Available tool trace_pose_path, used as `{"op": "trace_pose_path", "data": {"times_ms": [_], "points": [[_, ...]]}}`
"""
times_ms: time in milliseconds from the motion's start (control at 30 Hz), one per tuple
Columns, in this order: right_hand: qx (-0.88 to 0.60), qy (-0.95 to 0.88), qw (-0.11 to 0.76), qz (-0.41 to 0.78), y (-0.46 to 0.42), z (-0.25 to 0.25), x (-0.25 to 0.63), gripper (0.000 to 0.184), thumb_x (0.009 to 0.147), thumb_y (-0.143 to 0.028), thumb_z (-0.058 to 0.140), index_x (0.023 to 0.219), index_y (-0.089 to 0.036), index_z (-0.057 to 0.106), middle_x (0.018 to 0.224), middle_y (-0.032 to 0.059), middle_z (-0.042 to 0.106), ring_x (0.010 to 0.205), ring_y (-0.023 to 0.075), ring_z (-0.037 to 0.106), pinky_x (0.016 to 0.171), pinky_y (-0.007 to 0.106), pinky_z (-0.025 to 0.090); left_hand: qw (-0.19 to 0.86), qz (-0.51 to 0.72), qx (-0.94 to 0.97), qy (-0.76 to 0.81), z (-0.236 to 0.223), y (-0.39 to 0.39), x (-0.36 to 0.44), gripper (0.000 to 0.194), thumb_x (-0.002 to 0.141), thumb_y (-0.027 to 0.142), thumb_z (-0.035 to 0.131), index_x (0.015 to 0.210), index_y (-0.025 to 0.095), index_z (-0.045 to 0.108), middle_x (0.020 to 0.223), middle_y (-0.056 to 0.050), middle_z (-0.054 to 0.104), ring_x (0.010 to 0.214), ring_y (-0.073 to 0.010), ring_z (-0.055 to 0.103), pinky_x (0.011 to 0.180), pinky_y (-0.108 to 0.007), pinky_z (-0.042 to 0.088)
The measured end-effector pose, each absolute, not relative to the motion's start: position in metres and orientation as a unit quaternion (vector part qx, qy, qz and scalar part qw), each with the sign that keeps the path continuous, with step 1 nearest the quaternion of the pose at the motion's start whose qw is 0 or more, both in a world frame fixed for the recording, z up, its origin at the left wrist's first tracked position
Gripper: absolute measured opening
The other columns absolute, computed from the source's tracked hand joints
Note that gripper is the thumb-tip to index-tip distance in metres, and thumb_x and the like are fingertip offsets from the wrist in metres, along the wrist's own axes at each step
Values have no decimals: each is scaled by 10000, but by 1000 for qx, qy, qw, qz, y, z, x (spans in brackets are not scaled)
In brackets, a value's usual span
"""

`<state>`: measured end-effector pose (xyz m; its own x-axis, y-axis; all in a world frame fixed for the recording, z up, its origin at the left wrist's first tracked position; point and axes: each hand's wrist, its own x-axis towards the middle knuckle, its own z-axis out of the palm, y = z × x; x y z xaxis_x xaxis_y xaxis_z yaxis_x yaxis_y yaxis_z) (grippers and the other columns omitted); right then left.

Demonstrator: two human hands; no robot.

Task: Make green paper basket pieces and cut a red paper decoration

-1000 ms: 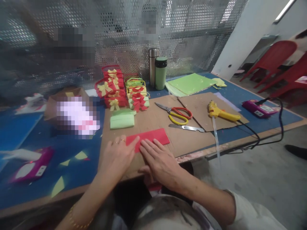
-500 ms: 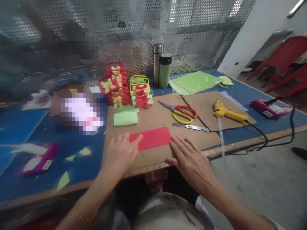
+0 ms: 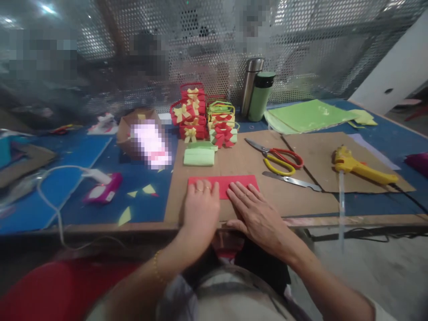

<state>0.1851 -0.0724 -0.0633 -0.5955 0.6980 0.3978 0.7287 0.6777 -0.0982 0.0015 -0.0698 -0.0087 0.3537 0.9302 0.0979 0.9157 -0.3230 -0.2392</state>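
A red strip of folded paper or felt [image 3: 224, 190] lies flat on the brown cardboard [image 3: 230, 165] before me. My left hand [image 3: 202, 205] rests on its left half, fingertips pressing down and slightly bent. Flat across the right half lies my right hand [image 3: 256, 211], fingers stretched out and thumb apart. Behind the strip sits a light green folded piece [image 3: 199, 157]. Red-and-yellow-handled scissors [image 3: 276, 156] and a metal blade [image 3: 292, 180] are to the right of the strip.
Small red bags with yellow bows [image 3: 192, 113] and green ones with red bows [image 3: 223, 131] stand behind. Farther out are a green tumbler [image 3: 261, 98], a steel flask [image 3: 250, 84], green sheets [image 3: 310, 116], a yellow glue gun [image 3: 364, 169] and a purple power socket [image 3: 103, 188].
My view has turned left. My left hand has slid right over the red strip, nearer the right hand, which now lies farther onto the strip.
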Motion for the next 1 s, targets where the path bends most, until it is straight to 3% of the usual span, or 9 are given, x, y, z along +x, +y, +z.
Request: {"op": "trace_pose_path", "data": {"times_ms": [100, 200, 333, 533, 700, 833, 1000], "points": [[-390, -895, 216, -31, -73, -64, 188, 783, 993, -631, 481, 1511, -45, 480, 1554, 247, 477, 1467, 345, 446, 1171, 555, 421, 118, -37, -840, -529, -32, -83, 10, 461, 991, 272, 570, 1390, 43, 589, 1428, -290, 588, 1370, -383, 544, 1095, -522, 475], [-388, -894, 225, -22, -73, -65, 189, 801, 979, -651, 493, 1541, -82, 450, 1561, 239, 474, 1466, 347, 447, 1174, 563, 410, 125, -88, -843, -515, -50, -91, 0, 546, 1025, 404, 510, 1424, 33, 548, 1486, -283, 541, 1434, -382, 482, 1136, -541, 461], [-386, -895, 223, -19, -73, -66, 189, 781, 989, -637, 488, 1538, -83, 451, 1559, 230, 482, 1466, 349, 447, 1178, 562, 401, 145, -97, -838, -517, -52, -101, -28, 656, 1007, 493, 516, 1413, -22, 537, 1490, -312, 519, 1433, -391, 481, 1160, -546, 451], [-397, -890, 218, -43, -74, -64, 185, 789, 993, -656, 453, 1475, -34, 512, 1553, 230, 489, 1458, 361, 455, 1180, 552, 402, 189, -99, -831, -514, -45, -111, -59, 531, 1040, 403, 477, 1387, 14, 581, 1444, -258, 589, 1376, -371, 554, 1191, -614, 389], [-415, -880, 228, -40, -76, -63, 177, 787, 965, -652, 527, 1473, -51, 519, 1536, 229, 512, 1452, 348, 465, 1180, 536, 405, 205, -113, -818, -525, -52, -99, -36, 735, 965, 559, 556, 1353, -64, 589, 1441, -339, 550, 1381, -462, 516, 1163, -629, 408], [-438, -867, 236, -26, -86, -55, 167, 842, 925, -666, 584, 1464, -23, 518, 1526, 271, 506, 1461, 373, 442, 1181, 562, 389, 172, -127, -837, -503, -58, -85, -24, 627, 989, 528, 518, 1411, 71, 591, 1461, -229, 587, 1363, -449, 540, 1114, -632, 450], [-438, -861, 260, 6, -94, -40, 165, 755, 940, -667, 551, 1410, -76, 554, 1405, 238, 629, 1320, 335, 582, 1085, 502, 486, 141, -155, -865, -456, -57, -62, -58, 494, 1027, 464, 423, 1329, 145, 648, 1415, -199, 639, 1373, -391, 547, 1137, -627, 411]]}}
